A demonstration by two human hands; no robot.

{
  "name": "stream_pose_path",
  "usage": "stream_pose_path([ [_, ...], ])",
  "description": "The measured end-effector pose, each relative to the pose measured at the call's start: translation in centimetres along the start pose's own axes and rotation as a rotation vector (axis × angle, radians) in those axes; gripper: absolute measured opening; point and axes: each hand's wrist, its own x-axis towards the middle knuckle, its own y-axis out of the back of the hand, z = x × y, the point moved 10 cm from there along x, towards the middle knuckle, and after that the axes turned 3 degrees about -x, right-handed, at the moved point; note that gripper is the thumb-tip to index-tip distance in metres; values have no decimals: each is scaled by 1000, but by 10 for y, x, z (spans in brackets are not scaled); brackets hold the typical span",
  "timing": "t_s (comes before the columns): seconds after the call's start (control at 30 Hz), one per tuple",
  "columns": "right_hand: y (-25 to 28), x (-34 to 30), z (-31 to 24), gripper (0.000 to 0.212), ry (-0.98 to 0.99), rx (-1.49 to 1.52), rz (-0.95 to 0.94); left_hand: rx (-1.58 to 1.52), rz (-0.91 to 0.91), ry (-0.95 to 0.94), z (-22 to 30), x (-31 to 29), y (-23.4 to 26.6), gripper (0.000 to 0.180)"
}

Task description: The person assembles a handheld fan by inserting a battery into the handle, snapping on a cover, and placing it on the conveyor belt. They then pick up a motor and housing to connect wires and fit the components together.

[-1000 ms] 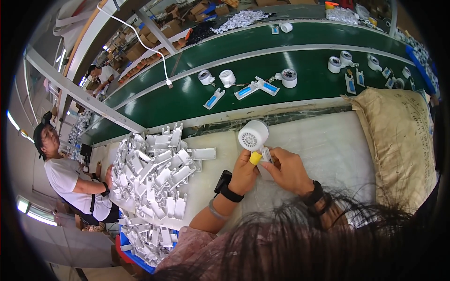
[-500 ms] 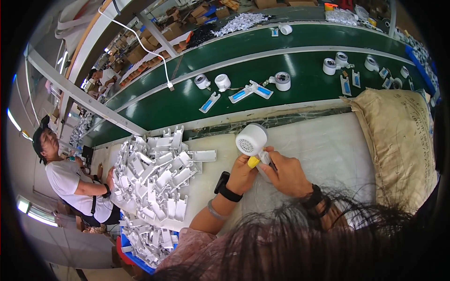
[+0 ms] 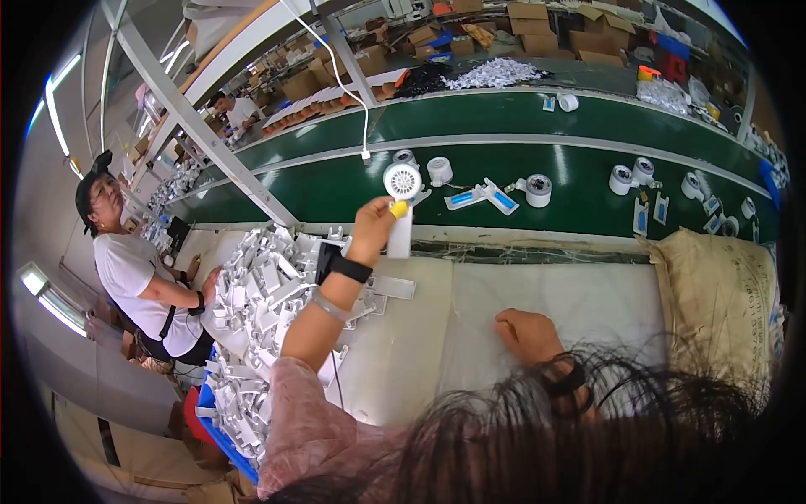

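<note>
A white handheld fan [image 3: 402,181] with a round grille is raised in my left hand [image 3: 376,223], whose fingers close around it just below the head. The fan's flat handle hangs down in front of the green belt's near edge. A yellow cover sits on my left thumb. My right hand [image 3: 533,338] is curled over the pale work table [image 3: 470,290], with nothing visible in it. Beyond the raised fan, several white fan heads with open handle halves, such as one fan head [image 3: 538,191], lie on the green conveyor belt [image 3: 575,176].
White plastic casings [image 3: 273,286] are heaped left of my arm, and more fill a blue bin [image 3: 220,441] below. A brown sack [image 3: 714,302] stands at the right. At the left, a person in a white shirt [image 3: 138,277] reaches toward the heap. A white cable [image 3: 342,84] dangles above the belt.
My left hand has carried the fan forward and left, up to the belt. My right hand has let go of it and drawn back a little. The view has shifted.
</note>
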Motion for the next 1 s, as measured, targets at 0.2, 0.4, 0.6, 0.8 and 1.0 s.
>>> stream_pose_path([
  [0.2,-11,-5,17,13,-99,68,-108,1008,329,-158,-25,106,97,27],
  [0.4,-50,-7,48,15,-120,111,-248,1185,521,150,-100,144,151,35],
  [0.6,-4,-1,10,16,-77,67,-105,1388,197,-224,-67,132,25,26],
  [0.8,-35,-11,49,16,-50,128,-79,1331,43,-202,-101,141,-4,20],
  [1.0,-19,3,25,19,-101,160,-190,1107,-11,39,-128,154,58,35],
])
